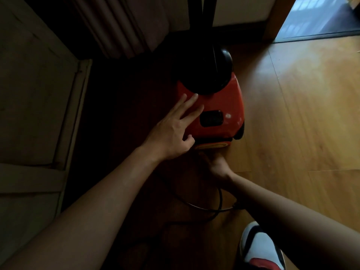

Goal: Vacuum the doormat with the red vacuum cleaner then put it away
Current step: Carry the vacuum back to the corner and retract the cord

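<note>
Fingers [190, 103] splayed, left hand [173, 131] steadies glossy red vacuum cleaner [224, 106]; right hand [216, 164] behind it, grip hidden, near black cord [221, 197].

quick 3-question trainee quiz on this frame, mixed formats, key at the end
1. True or false: the left hand lies open, fingers spread, on the red vacuum cleaner.
2. Where is the black cord? A) looped on the wooden floor B) draped over the top of the cleaner C) hanging in the doorway
3. Fill in: the shoe is white, black and ____.
Key: 1 true; 2 A; 3 red.
</note>
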Demonstrator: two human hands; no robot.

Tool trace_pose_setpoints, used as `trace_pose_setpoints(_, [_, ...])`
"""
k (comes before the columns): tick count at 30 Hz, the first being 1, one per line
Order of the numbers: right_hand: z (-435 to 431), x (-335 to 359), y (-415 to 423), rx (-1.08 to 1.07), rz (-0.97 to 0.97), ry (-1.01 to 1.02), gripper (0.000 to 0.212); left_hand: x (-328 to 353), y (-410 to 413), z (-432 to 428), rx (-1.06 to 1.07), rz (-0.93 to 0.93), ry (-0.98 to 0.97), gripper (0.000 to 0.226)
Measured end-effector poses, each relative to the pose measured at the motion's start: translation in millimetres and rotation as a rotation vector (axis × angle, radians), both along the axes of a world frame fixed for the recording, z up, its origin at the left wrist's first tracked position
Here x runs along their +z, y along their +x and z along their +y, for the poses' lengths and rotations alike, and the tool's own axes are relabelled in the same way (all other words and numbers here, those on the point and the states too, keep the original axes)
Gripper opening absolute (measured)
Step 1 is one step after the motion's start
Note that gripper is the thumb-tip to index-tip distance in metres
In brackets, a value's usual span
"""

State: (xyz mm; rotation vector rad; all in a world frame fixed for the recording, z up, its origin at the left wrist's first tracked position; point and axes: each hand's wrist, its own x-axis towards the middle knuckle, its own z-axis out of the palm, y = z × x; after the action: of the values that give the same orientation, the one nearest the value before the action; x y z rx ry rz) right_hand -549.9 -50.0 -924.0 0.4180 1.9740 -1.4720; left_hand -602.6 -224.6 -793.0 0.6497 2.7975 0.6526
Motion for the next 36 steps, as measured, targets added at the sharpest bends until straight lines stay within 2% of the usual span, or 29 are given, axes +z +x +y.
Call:
trace_pose_setpoints(3, [39,-3,-3,-0.052,-0.042,0.124,0.029,-2,-1,-2,-0.015,0.001,0.038,0.075])
trace_pose_setpoints(9, [91,21,-11,0.018,0.137,0.415,0.039,-3,-2,-2,-0.03,0.038,0.018,0.073])
trace_pose_setpoints(11, [101,31,-11,-0.142,0.104,0.289,0.039,-2,-2,-2,-0.035,0.052,-0.007,0.074])
trace_pose_setpoints(13, [107,49,-11,-0.314,0.065,0.007,0.037,-1,-2,0,-0.047,0.09,-0.066,0.075])
trace_pose_setpoints(15, [107,66,-9,-0.316,0.062,-0.151,0.034,2,-2,1,-0.057,0.124,-0.124,0.075])
trace_pose_setpoints(21, [77,107,-5,-0.27,0.118,-0.381,0.039,6,-2,6,-0.04,0.066,-0.096,0.074])
trace_pose_setpoints(26, [33,119,-3,-0.128,0.188,-0.379,0.035,8,-3,5,-0.025,0.018,-0.086,0.073])
trace_pose_setpoints(30, [-13,101,10,-0.078,0.139,-0.381,0.03,9,-5,5,-0.014,-0.02,-0.017,0.082])
trace_pose_setpoints(33, [-41,75,15,-0.027,0.106,-0.302,0.036,8,-4,6,0.012,-0.041,-0.004,0.084])
trace_pose_setpoints(36, [-50,56,8,-0.076,0.009,-0.262,0.039,7,-3,5,0.003,-0.042,0.012,0.083])
